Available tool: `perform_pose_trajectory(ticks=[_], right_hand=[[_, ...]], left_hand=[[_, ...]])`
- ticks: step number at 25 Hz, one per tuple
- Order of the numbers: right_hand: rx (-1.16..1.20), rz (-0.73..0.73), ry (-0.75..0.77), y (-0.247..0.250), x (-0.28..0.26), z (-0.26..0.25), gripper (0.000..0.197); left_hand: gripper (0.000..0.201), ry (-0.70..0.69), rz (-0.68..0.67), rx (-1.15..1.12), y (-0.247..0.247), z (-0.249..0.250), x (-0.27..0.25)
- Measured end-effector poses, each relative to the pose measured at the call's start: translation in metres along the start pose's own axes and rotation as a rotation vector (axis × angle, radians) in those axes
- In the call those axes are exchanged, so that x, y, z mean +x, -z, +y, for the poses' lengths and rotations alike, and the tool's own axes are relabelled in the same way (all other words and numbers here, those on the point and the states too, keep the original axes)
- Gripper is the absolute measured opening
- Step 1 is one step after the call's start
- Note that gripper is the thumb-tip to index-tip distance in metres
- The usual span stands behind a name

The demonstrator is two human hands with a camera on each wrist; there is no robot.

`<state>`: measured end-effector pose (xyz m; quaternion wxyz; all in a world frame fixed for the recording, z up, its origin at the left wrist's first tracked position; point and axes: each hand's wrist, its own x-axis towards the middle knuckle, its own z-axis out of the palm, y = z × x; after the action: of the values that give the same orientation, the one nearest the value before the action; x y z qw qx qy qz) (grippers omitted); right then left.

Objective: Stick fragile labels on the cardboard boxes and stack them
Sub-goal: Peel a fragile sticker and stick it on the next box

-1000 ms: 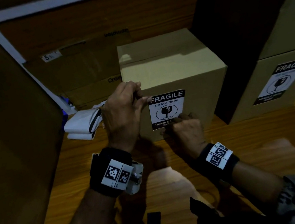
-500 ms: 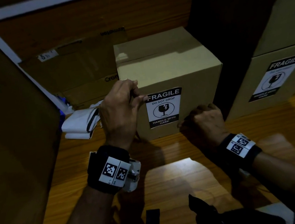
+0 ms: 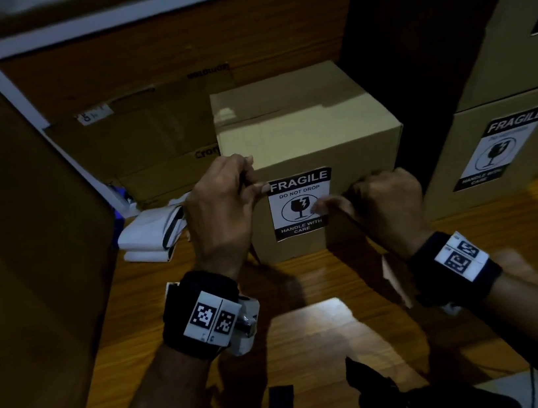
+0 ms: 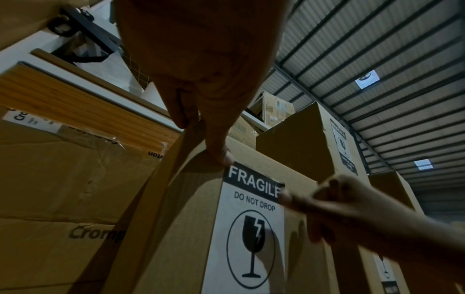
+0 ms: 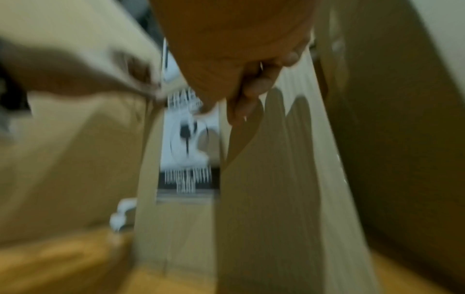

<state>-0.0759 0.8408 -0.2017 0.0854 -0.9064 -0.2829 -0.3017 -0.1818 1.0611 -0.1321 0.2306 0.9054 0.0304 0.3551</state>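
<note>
Returning right hand [image 3: 385, 203] thumb onto fragile label [image 3: 300, 204], left hand [image 3: 223, 206] unmoved

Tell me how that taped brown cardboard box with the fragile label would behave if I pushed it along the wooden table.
The taped brown cardboard box would probably slide rather than tip: it sits flat on the wooden table and looks about as wide as it is tall. Its square, undented faces suggest stiff walls. Weight cannot be judged; the fragile label argues for a gentle, low push.
</note>
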Motion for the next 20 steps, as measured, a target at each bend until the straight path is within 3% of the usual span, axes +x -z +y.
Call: perform_pose_trajectory(ticks=[3, 5, 8, 9, 13, 17, 20], right_hand=[[-0.025, 0.162, -0.029, 0.021, 0.026, -0.007, 0.068], [-0.004, 0.135, -0.090, 0.026, 0.033, -0.009, 0.070], [0.299, 0.139, -0.340, 0.018, 0.023, 0.003, 0.072], [0.388, 0.126, -0.359, 0.017, 0.018, 0.007, 0.073], [0.166, 0.142, -0.035, 0.012, 0.016, -0.012, 0.068], [0.193, 0.066, -0.171, -0.001, 0.016, -0.027, 0.072], [0.155, -0.009, -0.089, -0.008, 0.000, -0.030, 0.069]], left_hand=[[0.023, 0.014, 0.003, 0.007, 0.000, 0.002, 0.000], [0.023, 0.019, -0.001, 0.014, 0.000, 0.004, 0.000], [0.025, 0.014, -0.006, 0.013, 0.001, 0.003, 0.001], [0.025, 0.014, -0.003, 0.014, 0.000, 0.003, 0.001], [0.027, 0.027, 0.001, 0.009, 0.000, 0.004, 0.001], [0.023, 0.020, -0.026, 0.018, 0.002, 0.005, 0.001], [0.021, 0.023, -0.017, -0.009, 0.002, 0.004, 0.003]])
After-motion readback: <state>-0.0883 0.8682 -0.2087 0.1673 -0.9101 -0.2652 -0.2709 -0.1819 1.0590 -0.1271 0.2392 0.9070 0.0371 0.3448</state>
